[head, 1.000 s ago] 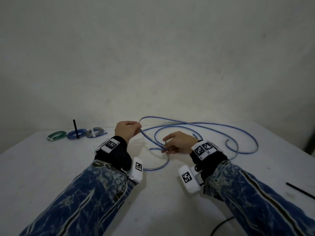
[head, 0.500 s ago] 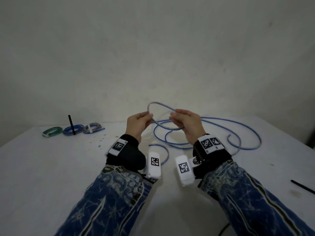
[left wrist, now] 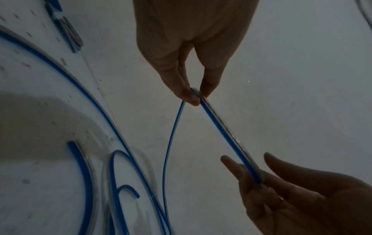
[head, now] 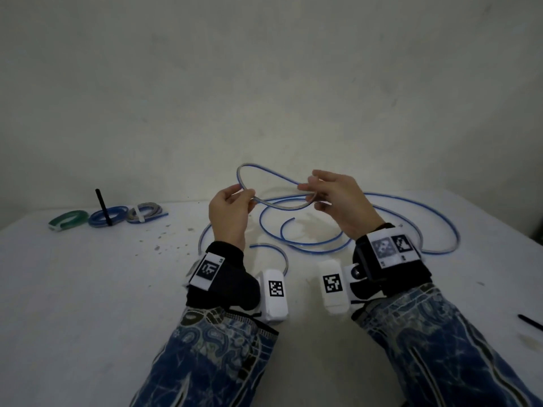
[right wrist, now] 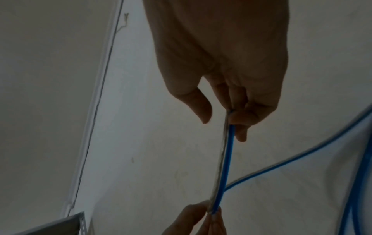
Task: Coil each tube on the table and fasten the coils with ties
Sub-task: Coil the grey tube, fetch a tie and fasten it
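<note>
— What sits at the far left of the surface (head: 88, 289)?

— Three finished coils in a row: a green coil (head: 68, 219), a blue coil (head: 106, 215) with a black tie (head: 103, 206) standing up from it, and a grey coil (head: 144, 212) bound with a white tie.

— And the hands?

— The left hand (head: 227, 214) is raised above the surface, thumb and fingers (left wrist: 189, 97) pinching the tube (head: 274, 205). The right hand (head: 338, 201) is level with it, its fingers (right wrist: 239, 120) curled round the same tube where the loop closes.

— What does the tube look like?

— Thin and clear with a blue stripe along its length. Between the hands it forms one small loop held in the air. The rest trails down behind the hands and sprawls in wide, loose curves on the surface, reaching well out to the right, with one cut end lying inside the curves.

— Anything further right?

— Another black tie (head: 530, 322) lies at the right edge, well apart from the tube.
</note>
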